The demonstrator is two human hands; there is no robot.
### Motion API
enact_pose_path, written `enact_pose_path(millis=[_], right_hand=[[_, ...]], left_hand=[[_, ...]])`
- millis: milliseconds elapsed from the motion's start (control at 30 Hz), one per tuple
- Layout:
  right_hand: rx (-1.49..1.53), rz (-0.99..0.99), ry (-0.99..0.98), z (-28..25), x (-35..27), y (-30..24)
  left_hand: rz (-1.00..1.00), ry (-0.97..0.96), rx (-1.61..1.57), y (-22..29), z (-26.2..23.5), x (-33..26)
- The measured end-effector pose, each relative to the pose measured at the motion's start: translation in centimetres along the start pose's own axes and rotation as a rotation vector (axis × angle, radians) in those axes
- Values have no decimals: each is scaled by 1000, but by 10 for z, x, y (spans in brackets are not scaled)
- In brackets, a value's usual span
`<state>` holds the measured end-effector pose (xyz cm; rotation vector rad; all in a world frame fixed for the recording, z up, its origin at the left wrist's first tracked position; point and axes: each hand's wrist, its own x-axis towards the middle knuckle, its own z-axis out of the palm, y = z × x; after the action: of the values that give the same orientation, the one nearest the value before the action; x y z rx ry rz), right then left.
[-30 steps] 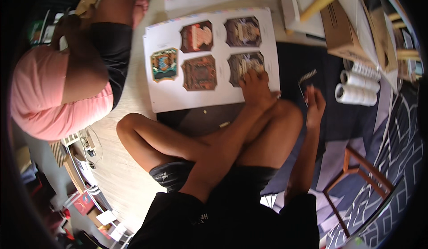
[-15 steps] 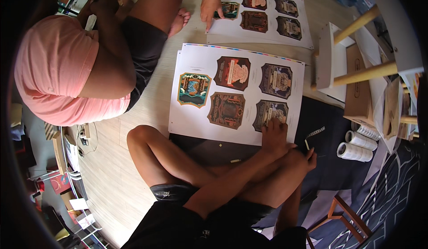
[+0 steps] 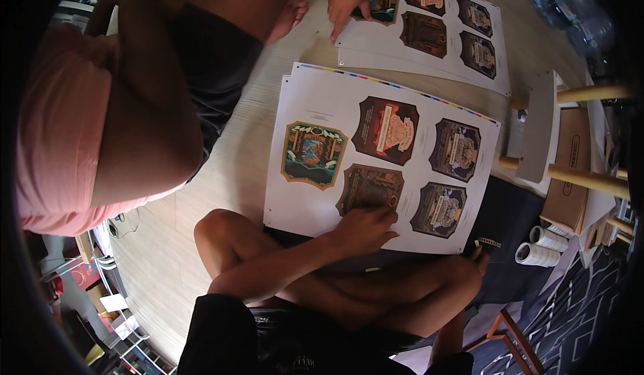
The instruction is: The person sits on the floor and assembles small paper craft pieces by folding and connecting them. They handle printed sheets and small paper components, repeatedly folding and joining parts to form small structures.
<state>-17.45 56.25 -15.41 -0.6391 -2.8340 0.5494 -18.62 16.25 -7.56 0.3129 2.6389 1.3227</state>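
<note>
A large white printed sheet (image 3: 295,217) lies before my crossed legs, a second one peeking out beneath it. It bears several shield-shaped labels, among them a teal-and-gold one (image 3: 312,153), a dark red one (image 3: 386,130) and a brown one (image 3: 372,188). On the lower edge of the brown label rests my left hand (image 3: 362,232), fingers curled together; whatever is under the fingertips is hidden. Beside my right knee, my right hand (image 3: 481,259) is mostly covered by the leg, its fingertips closed on a small pale strip (image 3: 477,244).
A co-worker's hand (image 3: 350,3) touches another label sheet (image 3: 416,53) beyond mine. Someone in a pink shirt (image 3: 67,127) sits at left. White rolls (image 3: 539,254), a cardboard box (image 3: 567,167) and a wooden-legged stool (image 3: 543,130) stand at right. Another pale strip (image 3: 373,269) lies on the dark mat.
My left hand has moved left from the lower right label to the brown one, and its fingers have drawn together. The view has shifted. My right hand stays by the knee.
</note>
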Motion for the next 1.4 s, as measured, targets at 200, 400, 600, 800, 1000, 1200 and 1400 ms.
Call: enact_pose_path(millis=[200, 400, 600, 800, 1000, 1200, 1400], right_hand=[[-46, -50, -23, -6, 3, 1], [-79, -85, -52, -14, 5, -3], [-103, -91, -77, -21, 5, -2], [-114, -99, -90, -22, 6, -4], [-119, -109, -103, -22, 8, -6], [-119, -118, -111, -22, 9, -7], [-122, -126, -124, -24, 9, -9]], left_hand=[[-97, -70, -114, -11, -7, 23], [-213, -154, -288, -18, -15, 34], [-245, -177, -362, -22, -16, 37], [-248, -159, -366, -21, -17, 39], [-259, -156, -372, -20, -18, 40], [-269, -150, -377, -20, -17, 40], [-278, -165, -358, -19, -19, 41]])
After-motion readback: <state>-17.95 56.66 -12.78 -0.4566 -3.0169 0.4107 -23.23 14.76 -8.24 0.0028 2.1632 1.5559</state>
